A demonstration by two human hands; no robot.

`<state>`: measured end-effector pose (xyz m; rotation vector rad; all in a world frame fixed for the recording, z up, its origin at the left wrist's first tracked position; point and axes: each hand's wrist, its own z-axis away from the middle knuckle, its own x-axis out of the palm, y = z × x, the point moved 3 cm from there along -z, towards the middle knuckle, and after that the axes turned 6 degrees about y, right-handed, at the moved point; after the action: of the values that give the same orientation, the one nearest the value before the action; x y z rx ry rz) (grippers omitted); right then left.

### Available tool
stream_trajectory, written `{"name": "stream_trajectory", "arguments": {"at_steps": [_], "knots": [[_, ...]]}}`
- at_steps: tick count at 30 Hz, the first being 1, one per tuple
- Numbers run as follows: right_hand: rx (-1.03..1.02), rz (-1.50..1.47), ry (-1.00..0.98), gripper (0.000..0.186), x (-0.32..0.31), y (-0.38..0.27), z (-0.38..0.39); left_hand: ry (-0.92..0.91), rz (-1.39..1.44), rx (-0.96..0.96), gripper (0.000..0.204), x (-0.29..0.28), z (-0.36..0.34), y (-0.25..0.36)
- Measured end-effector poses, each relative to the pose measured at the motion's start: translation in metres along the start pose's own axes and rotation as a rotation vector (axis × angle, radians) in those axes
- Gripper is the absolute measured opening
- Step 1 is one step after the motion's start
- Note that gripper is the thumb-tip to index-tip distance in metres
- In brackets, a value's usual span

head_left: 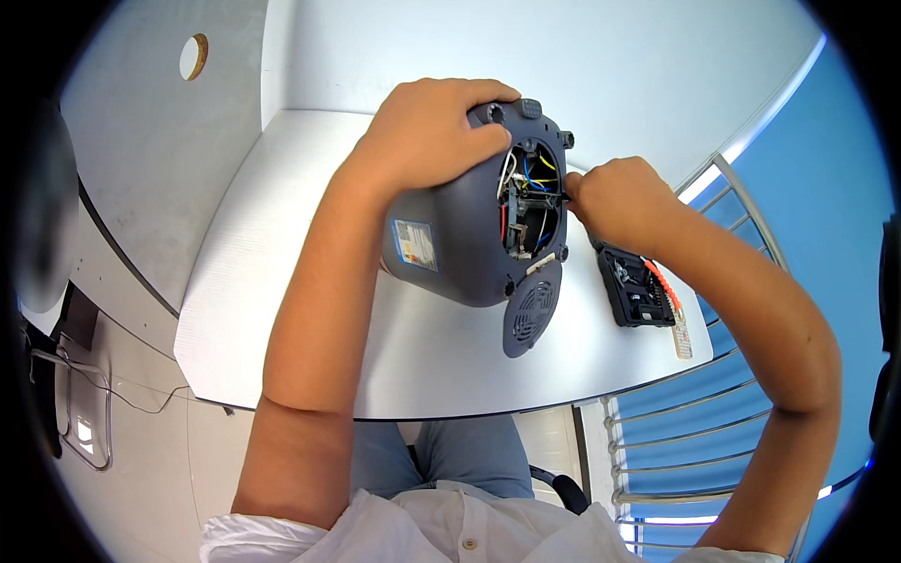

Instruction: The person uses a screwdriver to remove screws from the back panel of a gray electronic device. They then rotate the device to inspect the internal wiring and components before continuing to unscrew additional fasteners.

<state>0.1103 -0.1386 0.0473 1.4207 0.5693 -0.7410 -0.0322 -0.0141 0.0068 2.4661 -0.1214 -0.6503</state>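
The left forearm rises from the lower left of the frame and leans a little right, its left hand [422, 131] draped over the top of a grey appliance [449, 249] at the upper middle. The right forearm comes up from the lower right, bends sharply at the elbow and slants up and left, bringing the right hand [624, 202] to the right edge of the appliance's opening. The appliance lies tipped on the white table [253, 244], its base facing right, under the left palm and just left of the right fingertips. Coloured wires [537, 178] show inside the opening, and a round slotted cover [533, 310] hangs below it. The left thumb and forefinger are spread apart, touching the appliance on either side of a small foot [490, 114]; the other left fingers are mostly hidden. The right fingers are curled in, thumb and forefinger pinching a thin dark rod [565, 197] at the opening's rim; most of it is covered, so its kind is unclear. Below the right hand sits an open black tool case [631, 286], a red strip [663, 283] along its right side.
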Motion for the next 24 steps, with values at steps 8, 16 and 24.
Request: {"name": "stream_trajectory", "arguments": {"at_steps": [8, 16, 24], "knots": [[-0.254, 0.259, 0.276, 0.009, -0.001, 0.000, -0.003, 0.026, 0.069, -0.073, 0.043, -0.003, 0.001, -0.014], [0.116, -0.073, 0.152, 0.022, -0.012, -0.001, -0.025, 0.061, 0.094, -0.125, 0.044, -0.009, 0.001, -0.028], [0.216, -0.407, -0.362, 0.024, -0.027, 0.018, -0.031, -0.011, 0.297, -0.002, 0.046, -0.003, 0.003, -0.022]]}}
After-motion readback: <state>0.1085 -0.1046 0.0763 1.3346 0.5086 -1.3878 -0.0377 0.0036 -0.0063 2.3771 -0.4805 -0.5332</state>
